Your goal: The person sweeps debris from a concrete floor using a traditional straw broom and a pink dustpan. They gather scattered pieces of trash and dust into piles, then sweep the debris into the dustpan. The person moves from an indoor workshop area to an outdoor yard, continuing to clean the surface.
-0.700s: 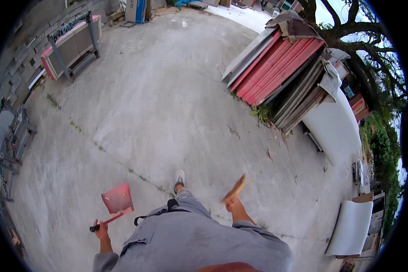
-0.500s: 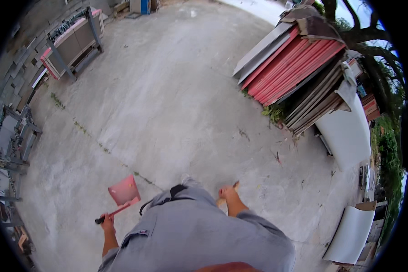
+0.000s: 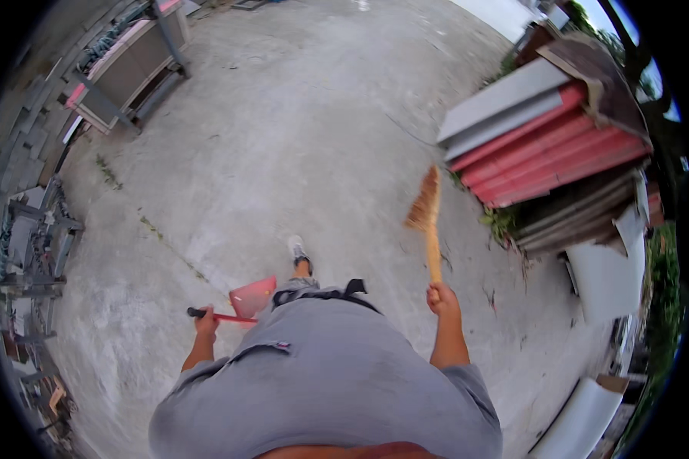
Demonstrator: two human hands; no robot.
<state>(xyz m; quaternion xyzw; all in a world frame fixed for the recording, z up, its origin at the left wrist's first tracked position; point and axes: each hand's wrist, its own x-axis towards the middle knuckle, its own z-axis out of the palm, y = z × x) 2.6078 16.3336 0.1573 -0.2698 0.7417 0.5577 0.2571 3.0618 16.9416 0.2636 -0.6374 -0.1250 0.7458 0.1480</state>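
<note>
My left hand (image 3: pixel 206 322) is closed round the handle of a red dustpan (image 3: pixel 253 297), near its black grip end. The pan hangs in front of my left side, partly hidden by my grey shirt. Out to the right, my right hand (image 3: pixel 443 299) grips the lower end of a hand broom's pale wooden handle (image 3: pixel 434 256). Its brown bristles (image 3: pixel 423 203) fan out at the far end, pointing away from me above the concrete.
Concrete floor (image 3: pixel 298 138) stretches ahead, with a weedy crack (image 3: pixel 164 241) on the left. Red and grey panels (image 3: pixel 547 138) lean at the right, with white sheets (image 3: pixel 608 279) nearer. Metal racks (image 3: pixel 42 252) and a framed panel stack (image 3: pixel 134 65) line the left wall.
My right hand has swung forward from beside my body, bringing the broom up and into full view. The dustpan has shifted right toward my body. My foot now shows ahead.
</note>
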